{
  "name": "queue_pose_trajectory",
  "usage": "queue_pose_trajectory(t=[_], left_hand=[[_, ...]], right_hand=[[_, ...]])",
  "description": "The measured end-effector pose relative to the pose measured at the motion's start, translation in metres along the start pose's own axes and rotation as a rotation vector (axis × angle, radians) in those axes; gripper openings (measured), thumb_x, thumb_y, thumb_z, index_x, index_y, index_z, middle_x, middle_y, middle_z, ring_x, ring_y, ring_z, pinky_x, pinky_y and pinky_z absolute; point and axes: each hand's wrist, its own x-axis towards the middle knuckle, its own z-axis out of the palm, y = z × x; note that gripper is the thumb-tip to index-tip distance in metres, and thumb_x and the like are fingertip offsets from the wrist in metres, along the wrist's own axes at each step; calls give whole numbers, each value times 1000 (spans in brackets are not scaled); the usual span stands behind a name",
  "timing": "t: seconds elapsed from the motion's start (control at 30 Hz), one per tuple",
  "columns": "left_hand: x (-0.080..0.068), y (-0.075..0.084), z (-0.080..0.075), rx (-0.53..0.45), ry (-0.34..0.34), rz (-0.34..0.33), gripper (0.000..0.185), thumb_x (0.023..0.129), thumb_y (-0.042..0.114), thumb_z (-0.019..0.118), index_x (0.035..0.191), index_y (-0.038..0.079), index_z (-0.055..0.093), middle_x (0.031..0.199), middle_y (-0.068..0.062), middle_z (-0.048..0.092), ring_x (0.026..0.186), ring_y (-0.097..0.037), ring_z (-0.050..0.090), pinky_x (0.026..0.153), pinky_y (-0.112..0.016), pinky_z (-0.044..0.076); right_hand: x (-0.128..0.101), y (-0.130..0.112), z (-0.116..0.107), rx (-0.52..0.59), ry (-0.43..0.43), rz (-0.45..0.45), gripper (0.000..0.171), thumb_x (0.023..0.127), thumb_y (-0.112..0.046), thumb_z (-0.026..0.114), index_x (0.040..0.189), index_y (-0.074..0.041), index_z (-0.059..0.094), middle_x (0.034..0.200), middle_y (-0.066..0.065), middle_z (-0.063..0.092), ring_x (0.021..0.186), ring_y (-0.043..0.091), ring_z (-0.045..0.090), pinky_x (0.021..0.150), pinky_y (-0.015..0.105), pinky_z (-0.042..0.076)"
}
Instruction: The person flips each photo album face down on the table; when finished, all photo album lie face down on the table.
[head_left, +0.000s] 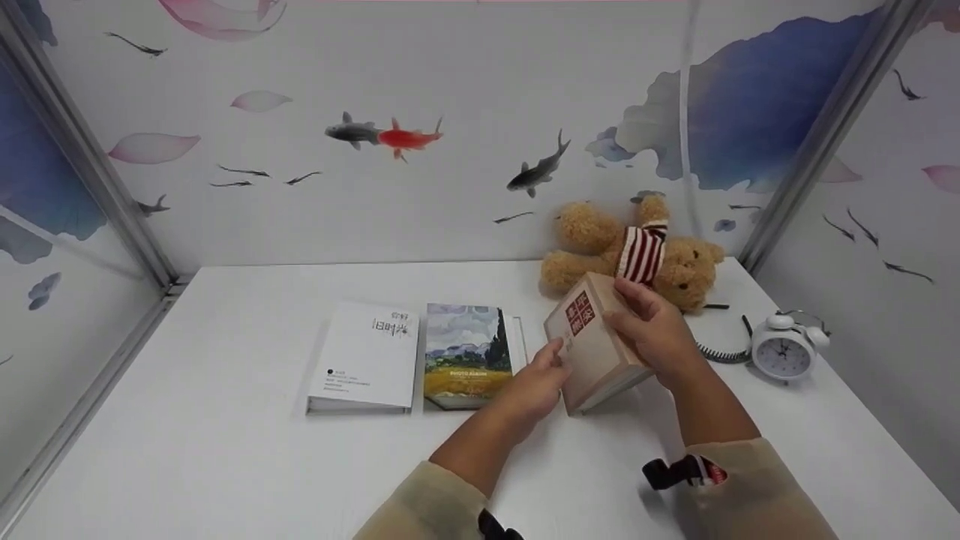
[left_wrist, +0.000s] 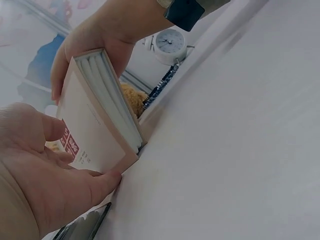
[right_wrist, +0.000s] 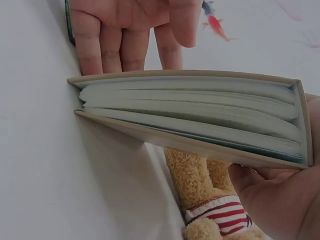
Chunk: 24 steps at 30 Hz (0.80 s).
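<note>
A thick beige photo album (head_left: 592, 364) with red square lettering on its cover stands tilted on its lower edge. My right hand (head_left: 664, 337) grips it by the spine, with the thumb on one side and fingers on the other. Against the front cover lie the extended fingers of my left hand (head_left: 532, 390). In the right wrist view, the pages (right_wrist: 195, 107) bulge slightly apart between the covers. To the left, a photo album with a painted landscape (head_left: 466, 352) lies flat beside a white album (head_left: 367, 356).
Behind the beige album a teddy bear (head_left: 690, 274) in a striped shirt lies against the back wall. A white alarm clock (head_left: 784, 349) stands at the right, with a dark coiled cord (head_left: 724, 356) next to it. Metal posts (head_left: 97, 150) frame the side walls.
</note>
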Motion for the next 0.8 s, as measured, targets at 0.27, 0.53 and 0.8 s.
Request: queue_pose_trajectory(t=[0.27, 0.53, 0.8], left_hand=[[-2, 2, 0, -3, 9, 2, 59, 103, 27, 43, 158, 20, 23, 164, -14, 23, 153, -33, 18, 125, -54, 14], [-4, 3, -1, 11, 11, -38, 61, 102, 35, 45, 158, 24, 23, 165, -14, 21, 154, -32, 17, 123, -57, 19], [-3, 4, -1, 73, 34, -36, 61, 101, 39, 47, 157, 28, 25, 164, -10, 24, 153, -32, 20, 121, -57, 24]], right_hand=[[9, 18, -10, -63, 20, 43, 78, 88, -30, 74, 154, -18, 35, 160, 1, 35, 150, 20, 28, 124, 41, 24], [14, 33, -12, -38, 28, 109, 78, 89, -28, 73, 155, -18, 33, 161, 6, 33, 150, 24, 26, 124, 41, 22], [20, 49, -4, 55, -4, 171, 74, 92, -12, 66, 156, -16, 30, 166, 5, 19, 154, 22, 12, 125, 39, 19]])
